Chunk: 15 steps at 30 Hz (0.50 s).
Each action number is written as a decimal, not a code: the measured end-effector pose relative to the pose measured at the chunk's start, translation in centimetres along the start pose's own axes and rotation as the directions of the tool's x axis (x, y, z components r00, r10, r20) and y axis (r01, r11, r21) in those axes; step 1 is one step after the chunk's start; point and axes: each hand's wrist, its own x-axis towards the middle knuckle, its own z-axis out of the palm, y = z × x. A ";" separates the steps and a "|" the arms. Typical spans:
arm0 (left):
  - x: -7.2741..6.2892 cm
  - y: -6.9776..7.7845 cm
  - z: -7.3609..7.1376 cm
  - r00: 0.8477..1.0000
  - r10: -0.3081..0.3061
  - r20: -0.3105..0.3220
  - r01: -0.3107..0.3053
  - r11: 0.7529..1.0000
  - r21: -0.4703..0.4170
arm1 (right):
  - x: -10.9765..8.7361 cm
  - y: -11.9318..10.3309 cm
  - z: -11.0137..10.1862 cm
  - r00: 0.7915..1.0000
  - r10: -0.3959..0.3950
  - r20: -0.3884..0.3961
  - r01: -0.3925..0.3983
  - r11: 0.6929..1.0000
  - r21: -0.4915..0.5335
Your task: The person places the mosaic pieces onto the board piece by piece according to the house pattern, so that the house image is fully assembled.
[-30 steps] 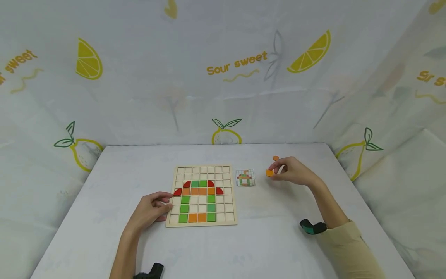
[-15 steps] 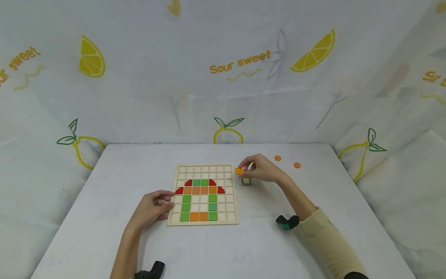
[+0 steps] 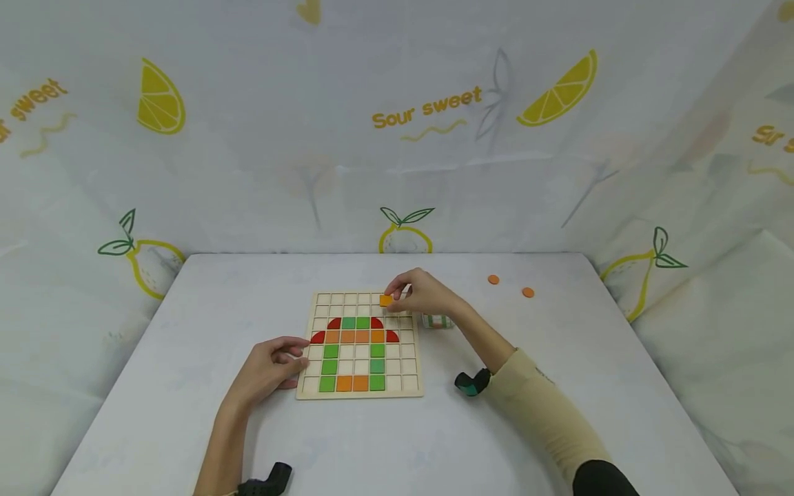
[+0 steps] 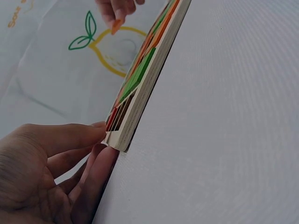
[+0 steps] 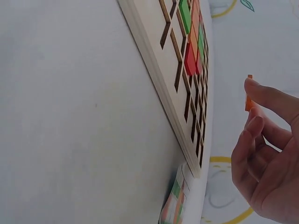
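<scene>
At the left edge of a wooden grid board (image 3: pixel 360 397), my left hand (image 3: pixel 268 368) grips the rim with thumb and fingers. Red, green and orange tiles fill part of its cells in a mushroom-like pattern. My right hand (image 3: pixel 426 295) pinches an orange square tile (image 3: pixel 386 300) over the board's top rows. In the right wrist view, that orange tile (image 5: pixel 248 95) is seen edge-on between thumb and fingertip, apart from the board (image 5: pixel 154 88). The right hand hides some cells in the upper right corner.
A small pattern card (image 3: pixel 438 322) lies right of the board, partly covered by the right hand and forearm. Two orange discs (image 3: pixel 493 280) lie farther right on the white table (image 3: pixel 347 448). A printed cloth (image 3: pixel 248 172) hangs behind the table.
My right hand has carried the orange square tile leftward from the right of the card, past it, to above the board. The left hand stays at the board's edge.
</scene>
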 end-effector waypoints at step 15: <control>0.0 0.1 0.0 1.000 -0.001 -0.004 0.001 1.000 -0.012 | 3.8 -1.2 3.3 0.990 0.097 0.100 -0.096 0.995 -0.013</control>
